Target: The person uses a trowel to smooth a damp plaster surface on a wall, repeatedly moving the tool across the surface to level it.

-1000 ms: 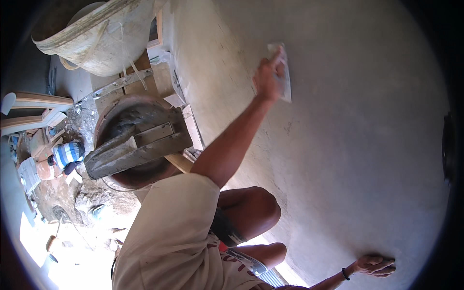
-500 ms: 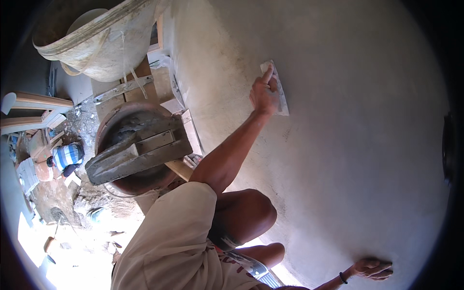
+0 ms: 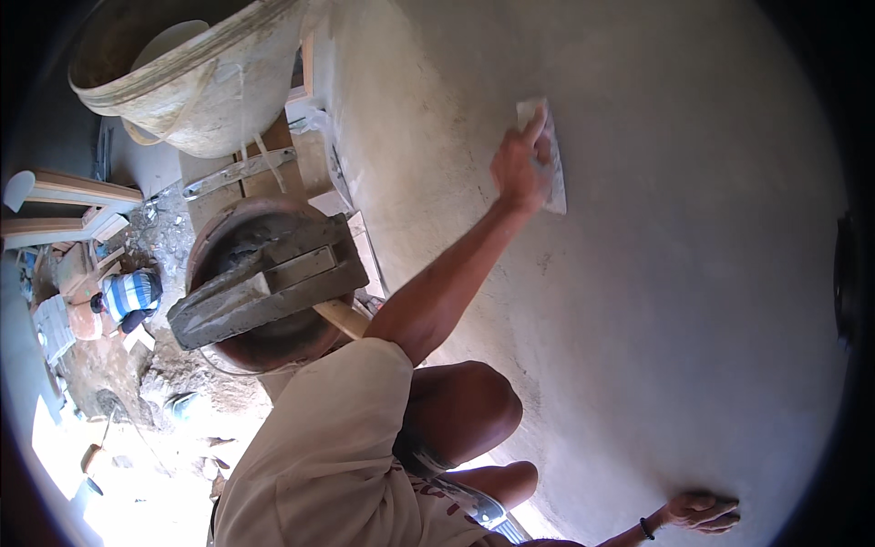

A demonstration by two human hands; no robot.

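Note:
My left hand (image 3: 524,173) grips a thin, pale plastering trowel (image 3: 558,187) whose flat blade lies against the grey plastered wall (image 3: 656,273). The index finger stretches along the trowel's upper part. Lower right, my right hand (image 3: 700,512) rests at the wall with its fingers loosely bent and nothing visible in it; a dark band circles the wrist. Left of my left forearm, a mortar-coated float (image 3: 273,290) lies across the rim of a round tub (image 3: 205,242) that has wet grey mix inside. A wooden handle (image 3: 343,319) sticks out beneath the float.
A large, stained white bucket (image 3: 210,105) stands at the upper left, above a plank (image 3: 241,173). Farther off, a person in a striped top (image 3: 130,294) bends low among rubble. Wooden frames (image 3: 73,196) stand at the left. My knees (image 3: 465,410) are close to the wall.
My left hand and the trowel have slid to the right and slightly up along the wall. My right hand stays in nearly the same place.

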